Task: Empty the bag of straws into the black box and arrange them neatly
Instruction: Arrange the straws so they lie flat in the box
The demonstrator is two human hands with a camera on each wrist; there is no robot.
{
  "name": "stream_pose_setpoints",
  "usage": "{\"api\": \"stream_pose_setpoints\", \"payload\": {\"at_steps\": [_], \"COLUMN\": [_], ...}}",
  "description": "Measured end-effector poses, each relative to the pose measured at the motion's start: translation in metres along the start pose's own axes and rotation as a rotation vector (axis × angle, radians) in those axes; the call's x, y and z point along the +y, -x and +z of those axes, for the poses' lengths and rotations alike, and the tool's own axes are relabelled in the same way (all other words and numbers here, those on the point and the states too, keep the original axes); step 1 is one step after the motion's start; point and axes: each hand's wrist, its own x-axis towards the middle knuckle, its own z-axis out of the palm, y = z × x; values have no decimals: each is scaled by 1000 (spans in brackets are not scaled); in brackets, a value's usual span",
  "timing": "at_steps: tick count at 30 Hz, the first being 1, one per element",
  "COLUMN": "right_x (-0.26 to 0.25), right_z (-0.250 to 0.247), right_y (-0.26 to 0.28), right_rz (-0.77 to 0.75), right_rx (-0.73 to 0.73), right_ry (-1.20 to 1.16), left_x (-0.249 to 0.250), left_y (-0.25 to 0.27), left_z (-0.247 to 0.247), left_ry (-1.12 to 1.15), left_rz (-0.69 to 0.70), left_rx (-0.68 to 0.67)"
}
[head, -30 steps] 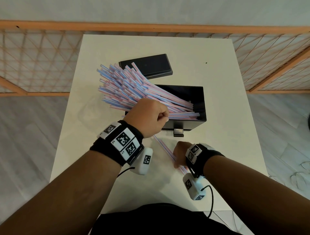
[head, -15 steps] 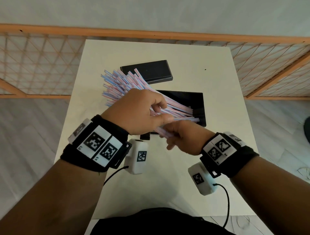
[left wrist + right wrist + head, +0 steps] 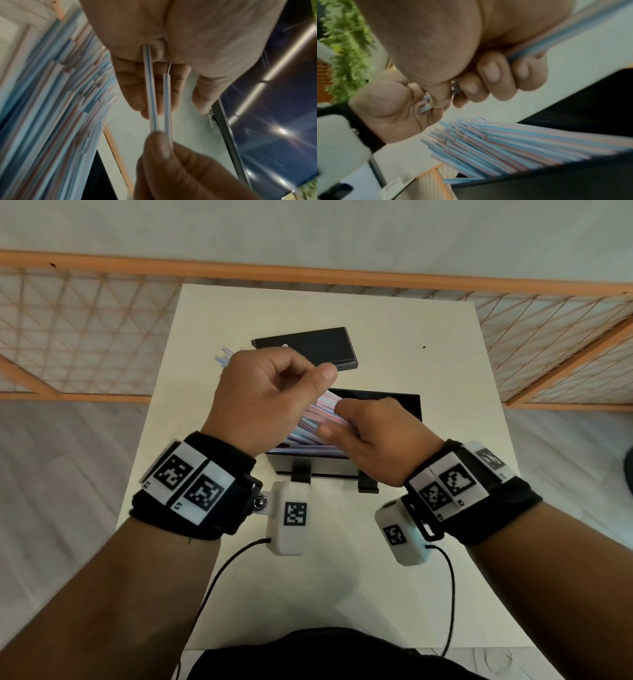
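Blue and pink striped straws (image 3: 308,426) lie in a slanted pile in the open black box (image 3: 404,405), their ends (image 3: 222,358) sticking out past its left side. My left hand (image 3: 308,381) is raised over the pile and my right hand (image 3: 337,421) is just right of it. Between them they hold two loose straws (image 3: 152,97). The left hand's (image 3: 154,33) curled fingers grip one end, and the right hand's (image 3: 488,67) curled fingers grip the other. The pile (image 3: 505,146) lies below both hands. No bag is in view.
The box's flat black lid (image 3: 308,350) lies behind the box on the white table (image 3: 411,542). Two latches (image 3: 368,486) stick out from the box's near wall. An orange lattice fence (image 3: 85,337) surrounds the table's far sides.
My right hand lifted loose straws from the table in front of the box up to the left hand. My left hand left the big pile and rose to take their other end.
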Motion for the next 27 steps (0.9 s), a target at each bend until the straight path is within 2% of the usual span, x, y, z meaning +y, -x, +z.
{"api": "stream_pose_setpoints", "payload": {"at_steps": [2,4,5,7,9,11,12,13,15,17,21,24,27], "right_x": [-5,-8,-8,-6,-2,4,9,14,23,30,40,46,52], "right_z": [1,1,1,4,13,27,34,40,51,58,63,60,53], "right_y": [-9,-18,-21,-26,-27,-27,-27,-26,-23,-21,-19,-16,-14], "right_rz": [-3,7,18,28,-17,-61,-65,-64,-51,-24,23,57,156], "right_rx": [44,84,103,130,136,107,87,70,42,32,64,109,161], "right_ry": [121,185,189,155,79,14,6,22,77,116,120,66,16], "left_x": [1,3,3,0,-8,-22,-28,-34,-47,-52,-56,-52,-47], "left_y": [1,1,0,-3,-5,-7,-7,-8,-6,-1,7,10,9], "left_z": [5,2,-2,-15,-28,-37,-38,-37,-34,-29,-20,-15,-13], "left_ry": [18,50,67,69,59,120,174,207,199,185,226,319,396], "left_rz": [23,74,107,166,161,11,-126,-283,-546,-657,-717,-673,-652], "left_rx": [-48,-13,70,324,567,705,727,711,586,432,260,175,148]}}
